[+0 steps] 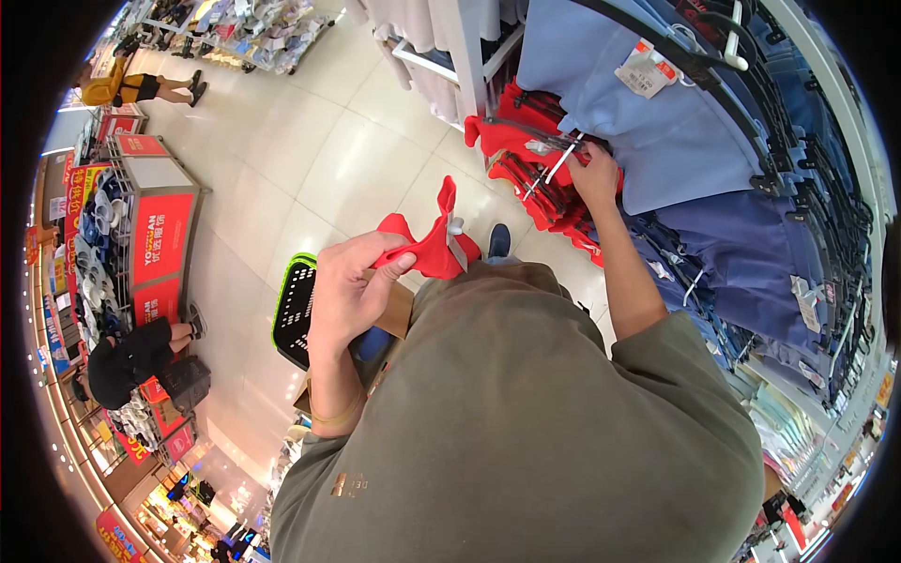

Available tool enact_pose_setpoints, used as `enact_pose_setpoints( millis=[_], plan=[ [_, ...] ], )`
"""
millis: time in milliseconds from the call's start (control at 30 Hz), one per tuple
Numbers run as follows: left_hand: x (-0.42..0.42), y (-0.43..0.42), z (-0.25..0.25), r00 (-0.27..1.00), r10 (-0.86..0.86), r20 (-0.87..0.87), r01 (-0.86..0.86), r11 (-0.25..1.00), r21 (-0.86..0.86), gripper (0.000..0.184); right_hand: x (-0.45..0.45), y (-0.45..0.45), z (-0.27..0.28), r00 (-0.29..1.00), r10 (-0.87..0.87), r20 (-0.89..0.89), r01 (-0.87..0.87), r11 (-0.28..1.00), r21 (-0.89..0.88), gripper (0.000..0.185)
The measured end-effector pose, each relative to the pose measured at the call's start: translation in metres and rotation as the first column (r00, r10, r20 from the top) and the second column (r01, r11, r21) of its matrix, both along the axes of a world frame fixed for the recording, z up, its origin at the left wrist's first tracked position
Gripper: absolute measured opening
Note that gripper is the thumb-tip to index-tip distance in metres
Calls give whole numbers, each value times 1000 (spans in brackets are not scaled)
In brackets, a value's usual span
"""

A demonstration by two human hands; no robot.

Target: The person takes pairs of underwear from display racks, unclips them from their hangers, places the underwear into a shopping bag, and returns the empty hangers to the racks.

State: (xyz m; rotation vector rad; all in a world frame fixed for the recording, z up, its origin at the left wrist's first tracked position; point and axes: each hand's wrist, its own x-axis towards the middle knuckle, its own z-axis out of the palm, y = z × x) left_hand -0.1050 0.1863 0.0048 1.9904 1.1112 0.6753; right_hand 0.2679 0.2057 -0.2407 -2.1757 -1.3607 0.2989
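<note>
The red cloth (434,250) is in front of the body, up beside the basket (297,314); one narrow end points away from the body, but its long axis is lost in folds. The left hand (352,283) pinches its edge between thumb and fingers. The right hand (596,178) curls beside a white prong (561,163) among red garments (526,113); whether it grips anything I cannot tell

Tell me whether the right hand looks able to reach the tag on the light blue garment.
Probably yes: the tag hangs uncovered, though the right hand is busy beside the white rod.
</note>
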Motion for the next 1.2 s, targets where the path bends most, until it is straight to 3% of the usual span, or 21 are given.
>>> enact_pose_setpoints(
  millis=[100, 200, 300, 333, 533, 633, 733, 833, 933, 1033, 1167, 1200],
  plan=[
    [6, 2, 2, 1000, -15, 3, 15, 1000, 7, 8, -3, 0, -14, 972, -83, -219, 85, 996, 1, 38],
    [11, 6, 3, 999, -36, 3, 36, 999, 19, 9, -8, 1, -26, 947, -12, -321, 54, 991, 123, 38],
    [16, 8, 4, 999, -54, -8, 54, 998, 24, 9, -13, -2, -23, 928, 15, -372, 40, 989, 139, 41],
    [18, 10, 5, 998, -58, -13, 58, 998, 28, 9, -13, -2, -28, 959, 14, -284, 25, 991, 135, 43],
    [27, 12, 6, 998, -60, -10, 60, 998, 35, 9, -12, -3, -30, 861, -40, -507, 129, 982, 141, 47],
    [29, 14, 6, 997, -71, -25, 71, 997, 32, 10, -7, -3, -31, 941, -8, -338, 54, 991, 126, 44],
    [30, 15, 5, 997, -63, -38, 64, 998, 27, 11, -2, 1, -28, 797, 119, -592, -34, 988, 153, 36],
    [31, 15, 6, 998, -61, -28, 62, 998, 23, 11, 2, 9, -24, 892, 170, -419, -83, 973, 217, 35],
    [31, 15, 8, 998, -40, -38, 40, 999, 5, 11, 12, 21, -17, 852, 83, -516, -30, 993, 110, 35],
    [29, 15, 11, 996, -50, -71, 46, 998, -48, 10, 32, 38, -49, 967, 53, -248, -47, 998, 30, 37],
    [28, 17, 6, 997, -65, -49, 64, 998, -11, 11, 33, 30, -45, 801, 267, -535, -142, 954, 263, 26],
    [28, 18, 7, 996, -74, -52, 74, 997, -8, 11, 33, 25, -47, 864, 354, -358, -233, 912, 339, 27]
  ],
)
